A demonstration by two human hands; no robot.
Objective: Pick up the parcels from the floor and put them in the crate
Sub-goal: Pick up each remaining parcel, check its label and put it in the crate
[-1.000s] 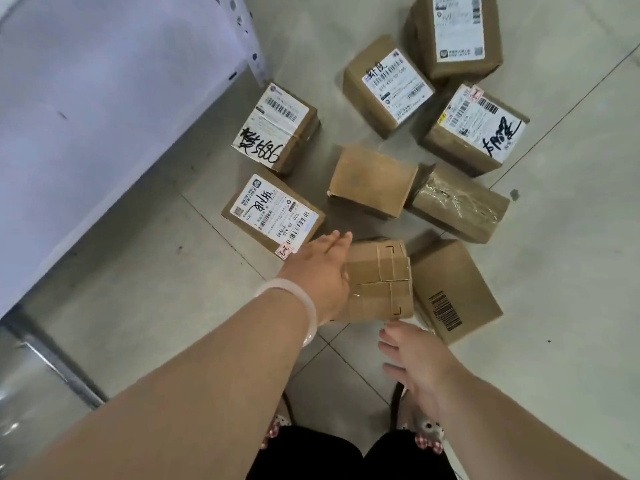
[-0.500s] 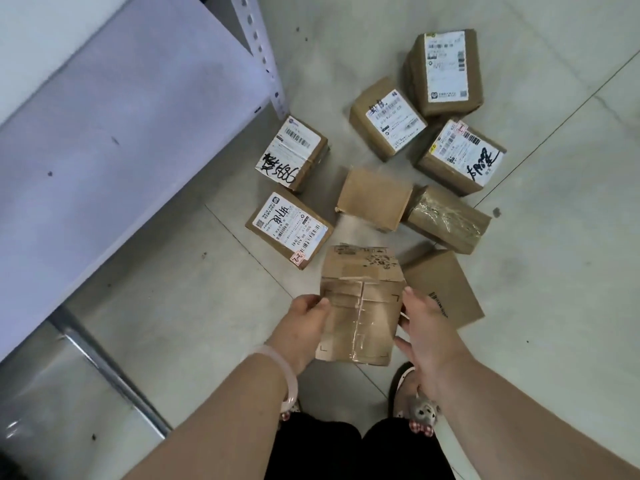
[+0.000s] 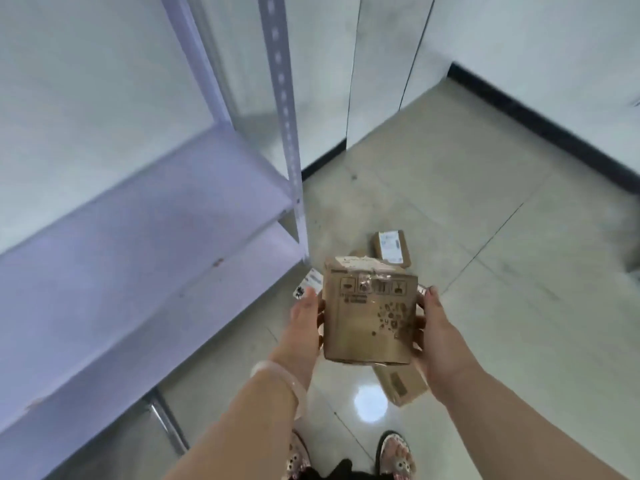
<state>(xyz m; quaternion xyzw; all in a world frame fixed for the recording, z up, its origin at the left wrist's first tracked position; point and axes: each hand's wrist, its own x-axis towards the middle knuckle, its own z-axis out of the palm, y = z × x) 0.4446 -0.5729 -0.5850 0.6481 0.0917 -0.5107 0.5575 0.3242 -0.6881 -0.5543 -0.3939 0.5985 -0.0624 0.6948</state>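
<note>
Cardboard box held off floor, clamped between left hand and right hand, palms on opposite sides, likely for steady carry. Few parcels on floor behind, mostly hidden by box. Crate not in view. Shelf at left. Box print blurred.

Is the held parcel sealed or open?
Sealed: the parcel shows clear tape across its closed top flaps, held between left hand and right hand.
</note>
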